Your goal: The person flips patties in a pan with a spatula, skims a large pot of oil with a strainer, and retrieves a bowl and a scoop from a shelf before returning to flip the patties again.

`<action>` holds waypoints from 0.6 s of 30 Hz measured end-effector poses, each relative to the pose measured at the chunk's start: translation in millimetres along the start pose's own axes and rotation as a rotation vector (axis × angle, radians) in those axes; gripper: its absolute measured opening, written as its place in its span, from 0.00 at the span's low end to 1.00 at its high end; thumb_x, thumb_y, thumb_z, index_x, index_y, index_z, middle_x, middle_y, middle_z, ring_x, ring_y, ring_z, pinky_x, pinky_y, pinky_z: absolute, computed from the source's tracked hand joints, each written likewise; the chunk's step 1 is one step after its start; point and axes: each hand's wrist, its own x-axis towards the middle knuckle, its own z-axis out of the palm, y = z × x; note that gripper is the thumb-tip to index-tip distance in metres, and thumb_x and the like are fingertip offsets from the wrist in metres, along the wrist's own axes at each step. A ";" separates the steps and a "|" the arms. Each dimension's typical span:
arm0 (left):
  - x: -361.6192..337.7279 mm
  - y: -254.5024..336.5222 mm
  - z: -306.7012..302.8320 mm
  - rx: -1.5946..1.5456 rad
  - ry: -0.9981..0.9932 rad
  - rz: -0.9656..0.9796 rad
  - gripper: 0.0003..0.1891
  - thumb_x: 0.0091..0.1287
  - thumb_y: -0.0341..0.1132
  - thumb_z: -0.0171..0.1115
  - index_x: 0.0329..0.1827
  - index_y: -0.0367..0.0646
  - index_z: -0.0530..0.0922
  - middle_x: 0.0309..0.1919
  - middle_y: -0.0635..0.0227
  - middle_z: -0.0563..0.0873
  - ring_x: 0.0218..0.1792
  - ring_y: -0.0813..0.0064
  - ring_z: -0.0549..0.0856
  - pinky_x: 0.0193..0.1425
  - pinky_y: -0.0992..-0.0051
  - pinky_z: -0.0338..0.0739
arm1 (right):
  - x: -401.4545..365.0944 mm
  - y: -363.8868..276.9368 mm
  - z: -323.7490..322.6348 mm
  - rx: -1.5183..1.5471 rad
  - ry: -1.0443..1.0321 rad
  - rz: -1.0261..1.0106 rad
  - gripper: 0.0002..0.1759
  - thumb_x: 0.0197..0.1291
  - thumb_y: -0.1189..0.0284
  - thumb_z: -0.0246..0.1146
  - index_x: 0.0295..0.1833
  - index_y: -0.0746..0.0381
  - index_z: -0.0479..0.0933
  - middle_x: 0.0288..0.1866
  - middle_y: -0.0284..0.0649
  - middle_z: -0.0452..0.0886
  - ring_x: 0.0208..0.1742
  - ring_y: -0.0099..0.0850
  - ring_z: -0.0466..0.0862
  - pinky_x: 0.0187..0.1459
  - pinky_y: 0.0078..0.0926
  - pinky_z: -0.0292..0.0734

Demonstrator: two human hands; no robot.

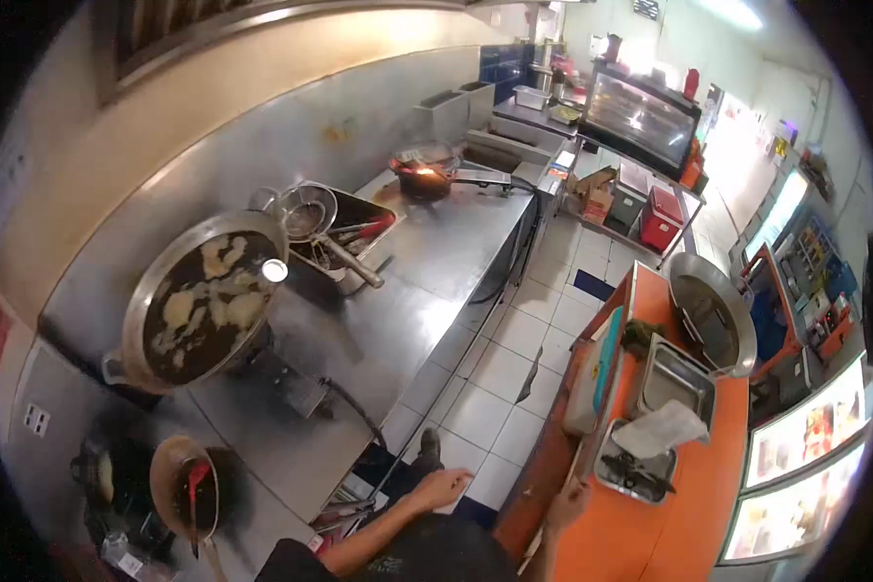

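Note:
My left hand (444, 489) is held in front of my body above the tiled floor, its fingers loosely stretched to the right with nothing visible in them. Beside the orange counter (592, 550), my right hand (569, 504) hangs low with its fingers curled; whatever may be inside them is hidden. Nearest to it is a steel tray (640, 490) holding dark-looking utensils, with a whitish cloth or bag (662, 430) across its top. On the left, a large wok (145, 291) of dark oil contains several pale frying pieces.
A sieve (306, 218) rests over a steel pan by the wok. Farther along the steel counter (388, 320), flame shows at a pot (425, 179). A smaller pan (170, 485) with a red utensil stands lower left. Another wok (713, 291) sits on the orange counter.

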 end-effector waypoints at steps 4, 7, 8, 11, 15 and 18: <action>133.7 -2.1 -59.5 -0.139 0.084 -0.023 0.15 0.70 0.38 0.50 0.55 0.46 0.78 0.39 0.56 0.86 0.39 0.62 0.86 0.46 0.67 0.78 | 85.7 -93.3 149.7 0.321 -0.349 0.018 0.10 0.67 0.69 0.56 0.38 0.66 0.72 0.22 0.42 0.74 0.24 0.27 0.74 0.33 0.30 0.73; 220.7 11.5 -107.2 -0.291 0.217 0.003 0.14 0.70 0.37 0.50 0.54 0.47 0.78 0.36 0.58 0.87 0.38 0.64 0.87 0.44 0.67 0.79 | 151.5 -134.9 237.8 0.311 -0.492 -0.019 0.11 0.66 0.69 0.56 0.34 0.66 0.73 0.22 0.44 0.75 0.25 0.26 0.75 0.31 0.29 0.71; 242.7 21.7 -127.3 -0.317 0.248 -0.032 0.13 0.70 0.36 0.50 0.53 0.46 0.78 0.36 0.59 0.87 0.37 0.67 0.87 0.44 0.69 0.80 | 178.7 -141.5 264.3 0.319 -0.499 -0.024 0.12 0.66 0.68 0.56 0.34 0.66 0.74 0.22 0.44 0.74 0.24 0.27 0.74 0.30 0.29 0.71; 303.1 50.2 -181.4 -0.383 0.249 -0.067 0.13 0.71 0.33 0.50 0.54 0.43 0.79 0.38 0.64 0.88 0.40 0.75 0.86 0.45 0.74 0.79 | 251.3 -150.8 346.0 0.382 -0.493 -0.034 0.13 0.67 0.67 0.56 0.33 0.65 0.75 0.21 0.44 0.74 0.23 0.28 0.73 0.29 0.29 0.69; 383.7 30.8 -210.2 -0.386 0.318 -0.090 0.13 0.71 0.33 0.51 0.53 0.42 0.79 0.38 0.64 0.88 0.40 0.76 0.86 0.45 0.73 0.79 | 368.4 -145.7 462.5 0.308 -0.555 -0.195 0.18 0.67 0.62 0.55 0.31 0.65 0.74 0.19 0.41 0.73 0.22 0.26 0.73 0.27 0.29 0.68; 435.0 24.4 -225.7 -0.345 0.423 -0.157 0.13 0.71 0.33 0.51 0.53 0.41 0.79 0.38 0.65 0.88 0.37 0.77 0.85 0.45 0.74 0.79 | 461.1 -152.9 550.5 0.395 -0.680 -0.198 0.20 0.69 0.62 0.54 0.29 0.66 0.74 0.18 0.38 0.71 0.23 0.24 0.73 0.27 0.27 0.66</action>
